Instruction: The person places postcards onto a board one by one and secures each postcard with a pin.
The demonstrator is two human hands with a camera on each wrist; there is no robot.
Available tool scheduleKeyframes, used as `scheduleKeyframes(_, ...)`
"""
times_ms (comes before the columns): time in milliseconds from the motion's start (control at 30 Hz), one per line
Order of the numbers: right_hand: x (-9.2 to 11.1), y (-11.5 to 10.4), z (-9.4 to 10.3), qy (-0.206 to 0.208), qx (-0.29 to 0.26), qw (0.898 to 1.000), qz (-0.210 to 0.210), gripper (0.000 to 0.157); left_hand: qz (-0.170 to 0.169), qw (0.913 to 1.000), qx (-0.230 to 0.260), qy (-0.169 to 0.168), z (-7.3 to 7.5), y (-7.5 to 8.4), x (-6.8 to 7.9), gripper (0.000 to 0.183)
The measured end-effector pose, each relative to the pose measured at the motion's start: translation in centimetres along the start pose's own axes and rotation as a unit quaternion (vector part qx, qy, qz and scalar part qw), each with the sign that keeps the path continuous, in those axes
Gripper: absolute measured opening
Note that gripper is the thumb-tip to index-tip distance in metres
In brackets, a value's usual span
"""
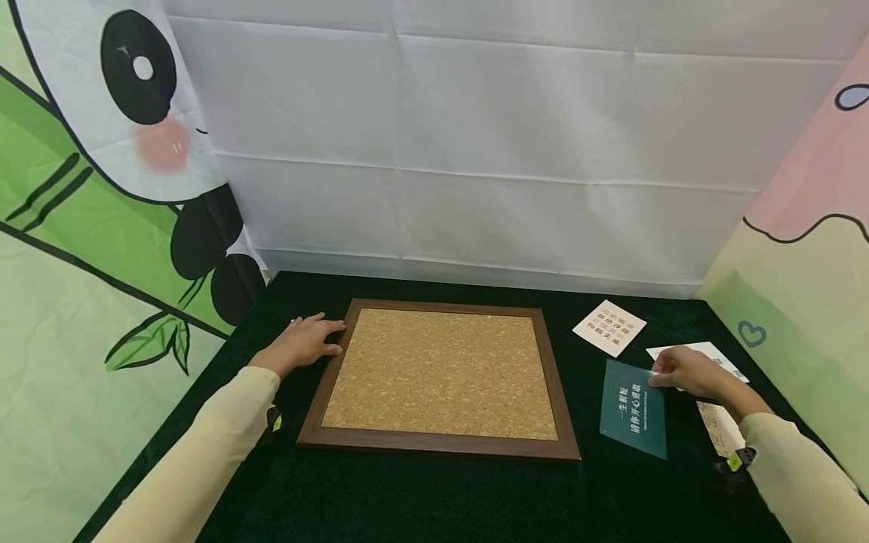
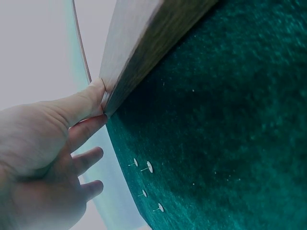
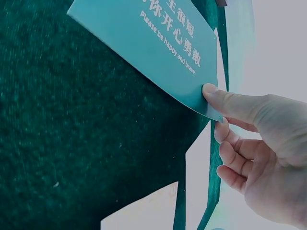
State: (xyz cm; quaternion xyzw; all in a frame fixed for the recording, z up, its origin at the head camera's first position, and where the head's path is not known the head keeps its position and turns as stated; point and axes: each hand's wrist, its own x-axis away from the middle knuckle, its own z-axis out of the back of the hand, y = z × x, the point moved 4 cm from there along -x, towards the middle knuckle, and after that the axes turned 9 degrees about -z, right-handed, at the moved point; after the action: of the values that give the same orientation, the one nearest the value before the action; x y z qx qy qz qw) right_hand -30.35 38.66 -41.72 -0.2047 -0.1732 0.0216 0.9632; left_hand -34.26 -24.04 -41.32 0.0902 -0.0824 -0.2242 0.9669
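A corkboard [image 1: 441, 373] with a brown wooden frame lies on the dark green cloth. At its left edge, my left hand [image 1: 303, 345] touches the frame with fairly straight fingers; in the left wrist view, the thumb and index fingertips meet the wooden frame [image 2: 136, 52] and the other fingers are spread. My right hand [image 1: 689, 371] pinches a teal card [image 1: 627, 413] by one corner between thumb and fingers. White lettering runs across this card, including "Please be happy and brave" in the right wrist view. The card is tilted, with its held corner raised over the cloth.
A white card with printed characters [image 1: 609, 328] lies right of the corkboard. Another white card [image 1: 720, 357] is partly hidden behind my right hand, and a beige card [image 1: 720, 428] lies near that wrist. Several thumbtacks [image 2: 149, 167] lie on the cloth left of the frame.
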Motion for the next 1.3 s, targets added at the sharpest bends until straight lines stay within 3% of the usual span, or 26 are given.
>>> scheduleKeyframes(500,1.1,1.2,1.0,0.021,-0.006,0.999,-0.033,0.031,0.008,0.9999,-0.002,-0.005,-0.2,-0.3,-0.2,0.053)
scheduleKeyframes(867,2.0,3.2,1.2,0.007,-0.034,0.999,-0.032,0.028,0.014,0.9999,-0.001,-0.008,-0.3,-0.3,-0.4,0.053)
scheduleKeyframes(1067,2.7,4.4,1.3,-0.029,-0.081,0.996,-0.038,0.030,0.014,0.9999,-0.001,-0.009,-0.4,-0.3,-0.5,0.053)
scheduleKeyframes(1300,3.6,5.8,1.0,-0.104,-0.191,0.975,-0.042,0.031,0.012,0.9999,0.000,-0.012,-0.4,-0.4,-0.5,0.053)
